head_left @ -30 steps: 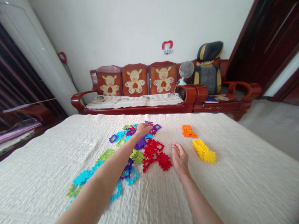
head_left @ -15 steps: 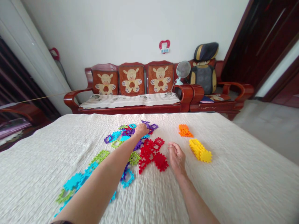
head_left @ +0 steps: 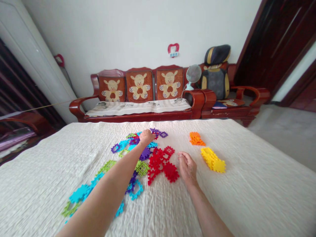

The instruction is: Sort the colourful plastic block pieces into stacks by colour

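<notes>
My left hand [head_left: 147, 136] is at the far part of the mixed pile, among purple, blue and red toothed plastic tiles. Its fingers point down and look closed; whatever they may hold is hidden. Just in front lies a purple tile [head_left: 145, 153]. My right hand [head_left: 188, 167] rests with curled fingers on the cloth, nothing visible in it. Left of it are several red interlocking tiles [head_left: 171, 172] in a loose group. To its right lies a row of yellow tiles [head_left: 213, 160], with a small stack of orange tiles [head_left: 197, 139] behind.
A pale quilted cloth [head_left: 247, 191] covers the table. Blue tiles [head_left: 79, 193] and green tiles [head_left: 107, 166] trail toward the near left, partly behind my left forearm. Beyond the table stand a wooden sofa [head_left: 138, 118] with bear cushions and a small fan [head_left: 194, 73].
My left hand has shifted slightly left over the pile, uncovering more of the purple tile in front of it. The right hand stays in place.
</notes>
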### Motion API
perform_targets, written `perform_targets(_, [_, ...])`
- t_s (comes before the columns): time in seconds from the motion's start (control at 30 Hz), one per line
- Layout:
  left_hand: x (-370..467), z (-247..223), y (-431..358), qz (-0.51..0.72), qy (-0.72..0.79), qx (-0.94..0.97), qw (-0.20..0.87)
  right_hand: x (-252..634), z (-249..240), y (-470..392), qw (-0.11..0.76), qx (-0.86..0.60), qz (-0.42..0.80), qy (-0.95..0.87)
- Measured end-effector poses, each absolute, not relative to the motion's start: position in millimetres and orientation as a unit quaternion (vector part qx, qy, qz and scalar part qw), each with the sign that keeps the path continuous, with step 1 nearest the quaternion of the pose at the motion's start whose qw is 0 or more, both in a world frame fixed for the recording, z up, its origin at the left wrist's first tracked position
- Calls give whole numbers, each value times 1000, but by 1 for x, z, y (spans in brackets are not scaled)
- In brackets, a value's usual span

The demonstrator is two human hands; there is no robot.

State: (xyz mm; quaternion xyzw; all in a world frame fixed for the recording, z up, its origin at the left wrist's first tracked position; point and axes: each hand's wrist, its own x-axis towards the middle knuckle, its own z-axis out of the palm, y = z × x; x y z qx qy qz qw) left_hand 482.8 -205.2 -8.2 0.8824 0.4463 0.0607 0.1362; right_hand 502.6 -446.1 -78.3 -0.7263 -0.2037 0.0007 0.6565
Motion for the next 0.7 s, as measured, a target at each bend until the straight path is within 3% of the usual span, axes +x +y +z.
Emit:
perform_targets(0.27, [455, 10, -190, 60, 449, 880, 141, 507, -82, -447, 641, -739, 8, -207])
perform_targets(0.47, [431, 13, -199, 168, 430, 876, 136, 510, -86, -445, 653, -729, 22, -203])
perform_targets(0.57, [428, 6, -224, 231, 393, 868, 195, 510, -86, -447, 660, -724, 23, -199])
perform_targets(0.7, [430, -8, -257, 163, 305, 895, 281, 509, -82, -449, 670, -720, 32, -179])
